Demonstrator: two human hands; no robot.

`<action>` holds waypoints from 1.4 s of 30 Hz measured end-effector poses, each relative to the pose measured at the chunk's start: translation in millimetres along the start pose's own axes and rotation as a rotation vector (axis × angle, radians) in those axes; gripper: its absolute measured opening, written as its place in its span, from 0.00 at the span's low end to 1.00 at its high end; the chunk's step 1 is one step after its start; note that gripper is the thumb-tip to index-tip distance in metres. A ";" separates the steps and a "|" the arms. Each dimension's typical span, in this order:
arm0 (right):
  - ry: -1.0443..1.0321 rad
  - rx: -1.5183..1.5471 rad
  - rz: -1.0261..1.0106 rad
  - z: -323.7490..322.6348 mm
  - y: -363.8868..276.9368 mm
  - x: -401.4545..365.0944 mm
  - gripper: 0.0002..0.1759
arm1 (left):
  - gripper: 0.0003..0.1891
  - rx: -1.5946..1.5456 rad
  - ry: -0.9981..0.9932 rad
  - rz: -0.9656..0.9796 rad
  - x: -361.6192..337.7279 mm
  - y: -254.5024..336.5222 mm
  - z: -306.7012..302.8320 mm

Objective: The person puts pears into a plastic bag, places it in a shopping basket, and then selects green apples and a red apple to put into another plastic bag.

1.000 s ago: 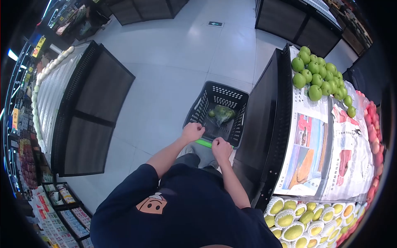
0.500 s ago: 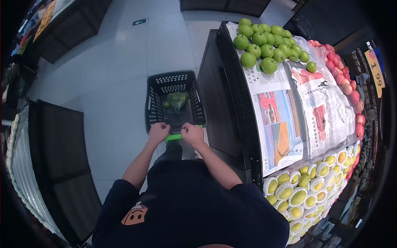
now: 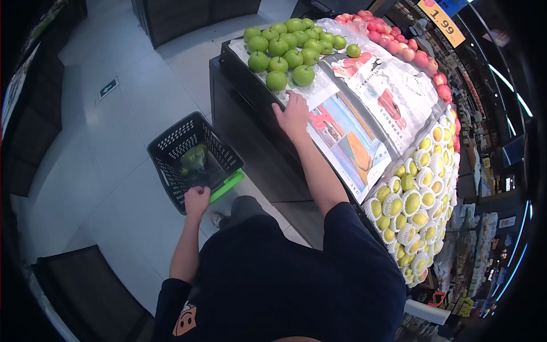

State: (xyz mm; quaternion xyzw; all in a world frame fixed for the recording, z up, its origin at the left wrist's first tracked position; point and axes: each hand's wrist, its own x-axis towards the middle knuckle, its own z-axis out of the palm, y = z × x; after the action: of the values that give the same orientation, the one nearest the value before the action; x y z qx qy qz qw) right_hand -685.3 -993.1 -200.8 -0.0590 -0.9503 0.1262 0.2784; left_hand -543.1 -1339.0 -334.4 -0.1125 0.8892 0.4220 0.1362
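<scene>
We see the green apples (image 3: 293, 58) on the counter (image 3: 242, 74) just beyond our right hand (image 3: 293, 115), the nearer one, its fingers apart, while our left hand (image 3: 197, 200) is curled at the basket's (image 3: 178, 135) green handle (image 3: 228, 185).

Here's pale tiled floor (image 3: 108, 154) spreading left of the counter (image 3: 256, 154), an arrow sign (image 3: 109, 88) lying in it. Beyond the counter's far end, a dark stand (image 3: 196, 17) is rising. Over on the counter's right, packed shelves (image 3: 484, 239) are lining up, strip lights (image 3: 511, 91) are glowing, and a yellow price sign (image 3: 442, 21) is showing 1.99!
</scene>
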 end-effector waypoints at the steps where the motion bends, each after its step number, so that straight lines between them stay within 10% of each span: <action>1: -0.064 -0.028 0.077 1.5 8.4 3.7 0.30 | 0.19 0.026 -0.005 -0.012 5.2 0.9 -1.0; 42: -0.107 -0.115 0.074 7.8 9.6 -0.1 0.16 | 0.17 -0.170 0.077 0.037 39.3 -13.0 -8.3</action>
State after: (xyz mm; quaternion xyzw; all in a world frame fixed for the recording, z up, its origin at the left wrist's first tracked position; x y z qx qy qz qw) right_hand -689.1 -985.5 -209.9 -0.1032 -0.9667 0.0845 0.2185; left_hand -577.1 -1356.9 -352.0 -0.1234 0.8567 0.4937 0.0843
